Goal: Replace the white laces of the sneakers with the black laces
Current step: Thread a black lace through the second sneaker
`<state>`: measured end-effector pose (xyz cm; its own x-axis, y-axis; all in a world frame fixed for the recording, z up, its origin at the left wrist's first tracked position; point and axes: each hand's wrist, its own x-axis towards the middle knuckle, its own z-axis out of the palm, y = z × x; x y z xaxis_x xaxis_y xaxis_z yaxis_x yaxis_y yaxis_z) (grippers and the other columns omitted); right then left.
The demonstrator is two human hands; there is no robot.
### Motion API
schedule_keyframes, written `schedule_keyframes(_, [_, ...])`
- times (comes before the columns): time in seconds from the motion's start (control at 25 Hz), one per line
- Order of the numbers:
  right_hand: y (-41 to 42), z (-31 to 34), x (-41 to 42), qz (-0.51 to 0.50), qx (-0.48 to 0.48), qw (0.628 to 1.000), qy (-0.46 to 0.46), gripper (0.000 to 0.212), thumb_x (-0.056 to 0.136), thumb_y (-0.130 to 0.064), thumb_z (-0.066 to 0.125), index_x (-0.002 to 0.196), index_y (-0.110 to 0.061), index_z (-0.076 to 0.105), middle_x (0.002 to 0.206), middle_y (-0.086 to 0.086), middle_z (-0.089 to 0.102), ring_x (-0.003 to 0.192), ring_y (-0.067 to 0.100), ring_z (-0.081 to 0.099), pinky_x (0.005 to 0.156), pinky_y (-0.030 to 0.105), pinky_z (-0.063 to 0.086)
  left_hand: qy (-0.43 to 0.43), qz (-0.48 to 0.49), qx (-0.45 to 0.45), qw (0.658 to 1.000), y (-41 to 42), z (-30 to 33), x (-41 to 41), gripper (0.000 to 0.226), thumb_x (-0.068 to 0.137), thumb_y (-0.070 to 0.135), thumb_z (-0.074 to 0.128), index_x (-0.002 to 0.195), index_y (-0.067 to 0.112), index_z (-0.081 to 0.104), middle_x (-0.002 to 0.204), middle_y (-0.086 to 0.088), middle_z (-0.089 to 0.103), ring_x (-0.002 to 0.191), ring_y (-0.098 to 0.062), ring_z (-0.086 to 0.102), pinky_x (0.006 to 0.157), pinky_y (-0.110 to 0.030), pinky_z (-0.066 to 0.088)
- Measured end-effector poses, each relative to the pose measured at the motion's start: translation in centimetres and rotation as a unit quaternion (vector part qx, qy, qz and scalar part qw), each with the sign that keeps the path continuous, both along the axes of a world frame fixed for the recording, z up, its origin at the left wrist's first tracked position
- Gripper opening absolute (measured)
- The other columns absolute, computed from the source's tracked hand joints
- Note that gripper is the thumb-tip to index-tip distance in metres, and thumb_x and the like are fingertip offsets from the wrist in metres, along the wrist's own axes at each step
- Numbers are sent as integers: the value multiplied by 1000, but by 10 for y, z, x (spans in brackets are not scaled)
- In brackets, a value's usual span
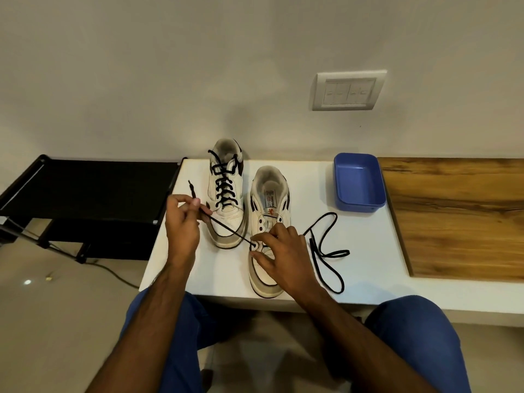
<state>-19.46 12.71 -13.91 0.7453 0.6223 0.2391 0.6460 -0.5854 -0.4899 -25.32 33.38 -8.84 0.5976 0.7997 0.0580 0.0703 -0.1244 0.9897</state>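
Two white sneakers stand on a white table [368, 251]. The left sneaker [226, 194] is laced with a black lace. The right sneaker [269, 222] has open eyelets, and a black lace [326, 251] runs through its lowest eyelets. My left hand [183, 222] pinches one end of that lace and holds it taut up to the left. My right hand [279, 251] rests on the right sneaker's front, thumb and fingers at the lowest eyelets. The rest of the lace lies in loops on the table to the right.
A blue plastic tub [358, 182] sits at the table's back right. A wooden surface [459, 217] adjoins on the right. A black rack [85, 194] stands to the left, with a cable on the floor. A switch plate [348, 90] is on the wall.
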Motion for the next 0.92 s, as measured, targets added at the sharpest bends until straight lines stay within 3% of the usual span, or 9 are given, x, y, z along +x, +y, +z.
schedule_keyframes(0.08, [-1, -2, 0, -1, -6, 1000, -4, 31, 88, -50, 68, 116, -37, 68, 104, -8, 54, 97, 18, 52, 78, 35, 40, -111, 63, 5, 992, 9, 21, -2, 14, 106, 8, 44, 100, 21, 45, 76, -5, 59, 64, -10, 55, 60, -23, 44])
schedule_keyframes(0.2, [-1, 0, -1, -5, -3, 1000, -7, 31, 87, -50, 69, 116, -38, 67, 104, -8, 55, 97, 18, 52, 78, 34, 36, -260, 157, -15, 953, 39, 69, -9, 7, 105, 12, 43, 105, 18, 43, 75, 3, 55, 64, -7, 49, 57, -22, 38])
schedule_keyframes(0.32, [1, 1, -2, -9, -13, 1000, 1, 32, 87, -48, 70, 117, -38, 67, 104, -8, 55, 98, 19, 52, 78, 36, 38, -300, 129, 15, 945, 49, 112, -18, 6, 104, 16, 47, 109, 15, 43, 76, 8, 58, 67, -8, 50, 59, -23, 38])
schedule_keyframes(0.4, [-4, 8, -4, 18, -11, 999, 45, 35, 88, -45, 70, 122, -36, 65, 109, -7, 53, 102, 17, 52, 83, 37, 39, -251, 58, 41, 965, 32, 116, -19, 8, 103, 11, 49, 107, 18, 46, 72, 12, 59, 65, -7, 51, 56, -22, 39])
schedule_keyframes(0.48, [-20, 17, 1, 27, 66, 988, 136, 30, 90, -31, 71, 120, -31, 65, 111, -8, 53, 102, 10, 56, 86, 29, 42, -175, -28, 43, 983, 6, 99, -17, 16, 102, 3, 51, 104, 19, 54, 71, 12, 63, 61, -4, 53, 52, -20, 39])
schedule_keyframes(0.56, [-49, 22, 15, -47, 125, 975, 178, 19, 91, -11, 68, 104, -25, 65, 104, -7, 58, 91, 6, 59, 80, 20, 47, -93, -113, 28, 989, -19, 71, -20, 17, 101, 1, 53, 103, 16, 61, 70, 8, 65, 60, -4, 55, 52, -18, 41])
schedule_keyframes(0.64, [-76, 21, 27, -119, 43, 967, 223, 17, 93, -9, 64, 97, -26, 65, 102, -4, 66, 91, 10, 63, 80, 22, 50, -27, -170, 15, 985, -39, 46, -26, 15, 101, 4, 54, 104, 14, 65, 66, 3, 63, 61, -7, 57, 55, -17, 45])
schedule_keyframes(0.76, [-93, 7, 23, -118, -133, 947, 266, 20, 95, -19, 62, 115, -18, 66, 118, 3, 66, 106, 20, 63, 84, 24, 48, 17, -205, -3, 979, -53, 21, -32, 15, 101, 8, 55, 104, 17, 66, 65, 0, 63, 64, -10, 59, 58, -19, 46])
schedule_keyframes(0.92, [-85, -4, 17, -136, -192, 959, 161, 46, 94, -36, 66, 133, -15, 54, 131, 4, 53, 120, 23, 53, 97, 33, 49, 27, -221, -14, 975, -58, 14, -32, 10, 100, 12, 58, 104, 11, 67, 62, -4, 62, 62, -15, 58, 57, -23, 44])
